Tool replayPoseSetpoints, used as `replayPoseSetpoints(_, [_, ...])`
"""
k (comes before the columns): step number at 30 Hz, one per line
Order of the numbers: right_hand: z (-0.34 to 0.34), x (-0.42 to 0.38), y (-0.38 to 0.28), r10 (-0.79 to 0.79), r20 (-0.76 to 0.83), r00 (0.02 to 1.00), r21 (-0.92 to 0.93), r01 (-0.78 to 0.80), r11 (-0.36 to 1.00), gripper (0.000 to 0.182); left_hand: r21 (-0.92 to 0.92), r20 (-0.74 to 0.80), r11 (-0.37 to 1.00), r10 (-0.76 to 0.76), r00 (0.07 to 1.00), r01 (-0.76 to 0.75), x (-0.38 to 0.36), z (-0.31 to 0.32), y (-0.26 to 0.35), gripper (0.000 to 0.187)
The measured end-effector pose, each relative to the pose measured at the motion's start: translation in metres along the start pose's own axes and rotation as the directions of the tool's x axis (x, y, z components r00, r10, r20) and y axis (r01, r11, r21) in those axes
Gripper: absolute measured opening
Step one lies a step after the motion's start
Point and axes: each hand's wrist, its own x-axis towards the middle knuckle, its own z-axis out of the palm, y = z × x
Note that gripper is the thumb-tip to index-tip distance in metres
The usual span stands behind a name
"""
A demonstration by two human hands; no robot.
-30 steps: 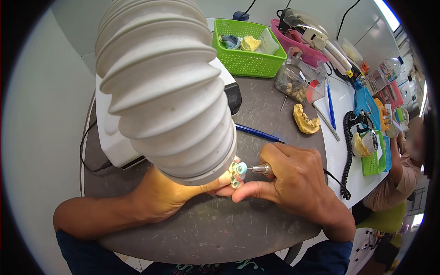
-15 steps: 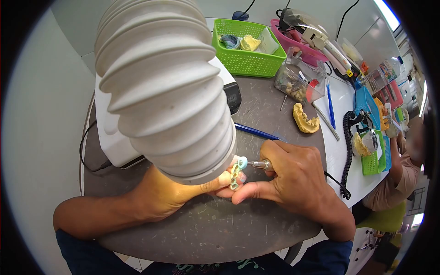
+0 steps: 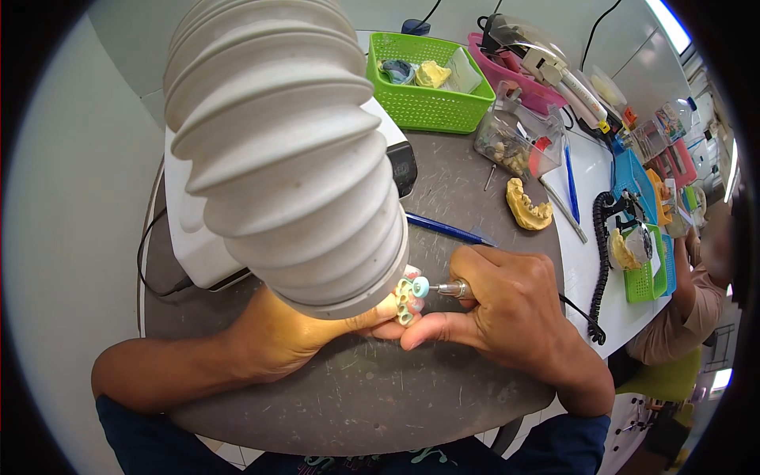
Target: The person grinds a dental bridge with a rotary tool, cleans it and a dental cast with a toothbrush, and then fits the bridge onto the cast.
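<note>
Under the mouth of the white ribbed hose point(image 3: 289, 158), my left hand point(image 3: 305, 332) pinches a small pale green dental framework point(image 3: 405, 305); part of this hand is hidden by the hose. My right hand point(image 3: 507, 309) is closed round a metal rotary handpiece point(image 3: 451, 289). The light blue round tip point(image 3: 420, 286) of the handpiece is at the upper right part of the framework and appears to touch it. My right thumb reaches to the lower edge of the framework, close to the left fingertips.
Beyond my hands lie a blue pen point(image 3: 447, 228) and a yellow dental model point(image 3: 527, 206). A green basket point(image 3: 431, 107), a clear box point(image 3: 514, 142) and a pink basket point(image 3: 526, 87) stand at the back. A white machine point(image 3: 206, 237) is left. Another person's arm point(image 3: 685, 305) shows at right.
The framework has turned slightly in my left fingers and shifted a little. The blue tip has moved slightly down and to the right. My right hand has hardly moved.
</note>
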Motion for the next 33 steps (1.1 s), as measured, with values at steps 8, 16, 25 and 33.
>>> replayPoseSetpoints(8, [-0.0025,0.0005,0.0011,-0.033,-0.029,0.999,-0.003,0.033,0.999,0.061,-0.061,-0.013,0.998,-0.002,1.0,0.001,0.0008,0.0049,0.0035,0.03])
replayPoseSetpoints(16, [-0.006,-0.0069,0.0077,0.008,-0.035,0.999,-0.006,-0.009,1.0,0.059,-0.066,-0.024,0.997,0.038,0.999,-0.039,0.0003,0.0022,0.0027,0.024])
replayPoseSetpoints(25, [-0.0064,-0.0081,0.0074,0.025,-0.045,0.999,-0.022,-0.026,0.999,0.059,-0.035,0.005,0.997,0.063,0.998,-0.063,-0.0005,0.0011,0.0021,0.025])
replayPoseSetpoints(33, [-0.0051,-0.0067,0.0041,0.03,-0.086,0.996,0.013,-0.029,0.999,0.057,0.009,0.012,0.999,0.051,0.999,-0.051,0.0,0.0005,0.0008,0.022])
